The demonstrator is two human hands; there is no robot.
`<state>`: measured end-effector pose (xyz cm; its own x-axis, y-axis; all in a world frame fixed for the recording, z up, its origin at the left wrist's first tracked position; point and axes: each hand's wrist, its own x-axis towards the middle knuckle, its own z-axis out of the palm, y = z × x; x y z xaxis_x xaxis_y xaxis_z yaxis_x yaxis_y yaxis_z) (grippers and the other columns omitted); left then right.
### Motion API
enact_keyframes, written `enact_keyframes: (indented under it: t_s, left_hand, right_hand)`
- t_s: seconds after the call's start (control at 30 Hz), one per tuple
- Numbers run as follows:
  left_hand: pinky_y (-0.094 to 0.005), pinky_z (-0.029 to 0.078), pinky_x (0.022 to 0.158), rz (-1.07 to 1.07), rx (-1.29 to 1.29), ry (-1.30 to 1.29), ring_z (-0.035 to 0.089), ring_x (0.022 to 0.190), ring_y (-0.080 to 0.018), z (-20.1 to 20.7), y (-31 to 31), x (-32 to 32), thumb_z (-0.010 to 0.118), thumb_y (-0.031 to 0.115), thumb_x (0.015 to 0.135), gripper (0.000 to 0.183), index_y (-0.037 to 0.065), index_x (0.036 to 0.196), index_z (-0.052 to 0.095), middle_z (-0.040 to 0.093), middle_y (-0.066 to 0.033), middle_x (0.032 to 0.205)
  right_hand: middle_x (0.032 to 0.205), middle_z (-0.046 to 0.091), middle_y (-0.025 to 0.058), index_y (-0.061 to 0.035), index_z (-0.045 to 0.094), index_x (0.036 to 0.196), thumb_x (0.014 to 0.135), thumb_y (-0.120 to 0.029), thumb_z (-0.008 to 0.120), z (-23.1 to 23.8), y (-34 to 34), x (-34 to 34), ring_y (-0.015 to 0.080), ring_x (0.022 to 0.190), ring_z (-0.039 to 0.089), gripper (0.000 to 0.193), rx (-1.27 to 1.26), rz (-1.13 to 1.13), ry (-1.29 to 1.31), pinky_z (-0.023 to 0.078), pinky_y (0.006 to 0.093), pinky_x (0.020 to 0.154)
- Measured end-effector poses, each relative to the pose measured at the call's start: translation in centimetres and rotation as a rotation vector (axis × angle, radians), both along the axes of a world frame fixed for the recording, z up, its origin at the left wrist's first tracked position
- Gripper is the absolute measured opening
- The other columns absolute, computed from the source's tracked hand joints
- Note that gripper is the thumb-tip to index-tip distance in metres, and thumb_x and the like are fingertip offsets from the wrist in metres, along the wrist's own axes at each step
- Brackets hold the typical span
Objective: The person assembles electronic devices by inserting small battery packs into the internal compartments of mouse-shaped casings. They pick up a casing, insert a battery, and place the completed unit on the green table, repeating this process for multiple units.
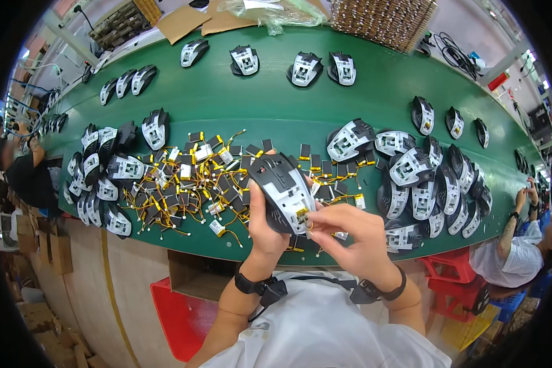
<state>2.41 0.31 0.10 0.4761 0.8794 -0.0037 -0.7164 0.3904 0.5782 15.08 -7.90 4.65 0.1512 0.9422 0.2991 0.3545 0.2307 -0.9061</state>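
Observation:
My left hand (265, 236) is wrapped round a black and white computer mouse shell (282, 187), held tilted above the table's near edge. At the shell's lower end, the thumb and fingers of my right hand (352, 236) pinch close to a small yellow piece (301, 213) in its opening. What exactly sits between those fingertips is too small to make out. Beneath and beside the shell lies a heap of small battery packs (187, 172), black and silver with yellow tape and thin wires. More packs (331, 168) lie to its right.
Piled mouse shells (423, 184) stand on the right, with another pile (95, 165) on the left. Single shells (305, 69) rest along the far side of the green table (257, 104). A red bin (181, 319) is below the edge. Another person (512, 251) sits at right.

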Motion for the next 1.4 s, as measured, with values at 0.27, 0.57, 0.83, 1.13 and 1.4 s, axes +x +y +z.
enact_keyframes:
  t_s: [0.27,0.57,0.83,1.13,1.4]
  left_hand:
    - [-0.0348,0.055,0.074,0.164,-0.074,0.038,0.065,0.087,-0.0234,0.2,-0.4,0.7,0.023,0.051,0.103,0.058,0.011,0.142,0.036,0.063,-0.0199,0.107]
    - [-0.0401,0.058,0.065,0.113,-0.17,0.002,0.067,0.074,-0.0309,0.3,-0.2,0.0,0.021,0.054,0.101,0.059,0.015,0.142,0.037,0.063,-0.0183,0.102]
    - [-0.0404,0.058,0.069,0.131,-0.111,0.032,0.067,0.077,-0.0306,0.5,0.0,0.4,0.021,0.053,0.102,0.06,0.012,0.142,0.038,0.063,-0.0195,0.106]
    - [-0.042,0.058,0.074,-0.008,-0.107,-0.013,0.067,0.084,-0.0311,0.7,0.3,-0.8,0.018,0.055,0.101,0.061,0.014,0.139,0.041,0.063,-0.0175,0.107]
    - [-0.0356,0.055,0.078,0.088,-0.047,0.007,0.065,0.094,-0.0258,0.8,0.1,-0.6,0.02,0.052,0.102,0.06,0.012,0.144,0.036,0.062,-0.0181,0.11]
  right_hand:
    - [0.089,0.064,0.0062,-0.0034,0.072,0.097,0.07,0.0,0.078,-1.7,0.9,-1.3,0.0214,0.073,0.062,0.028,0.26,-0.181,-0.337,0.054,0.0331,0.066]
    - [0.106,0.059,0.0101,0.0014,0.065,0.113,0.067,0.0,0.069,-2.1,-0.2,-2.3,0.0293,0.096,0.057,0.046,0.359,-0.127,-0.685,0.052,0.0366,0.076]
    - [0.107,0.062,0.0069,-0.0035,0.066,0.099,0.062,0.002,0.067,-1.8,0.8,-1.9,0.0275,0.088,0.056,0.037,0.38,-0.143,-0.547,0.052,0.0353,0.072]
    - [0.108,0.063,0.0089,-0.0014,0.068,0.108,0.061,0.008,0.063,-2.3,0.7,-3.0,0.0281,0.092,0.056,0.048,0.415,-0.176,-0.454,0.052,0.0369,0.078]
    - [0.107,0.055,0.011,-0.0069,0.069,0.103,0.058,0.007,0.063,-1.9,0.5,-3.5,0.0287,0.091,0.054,0.048,0.342,-0.256,-0.448,0.049,0.0368,0.076]
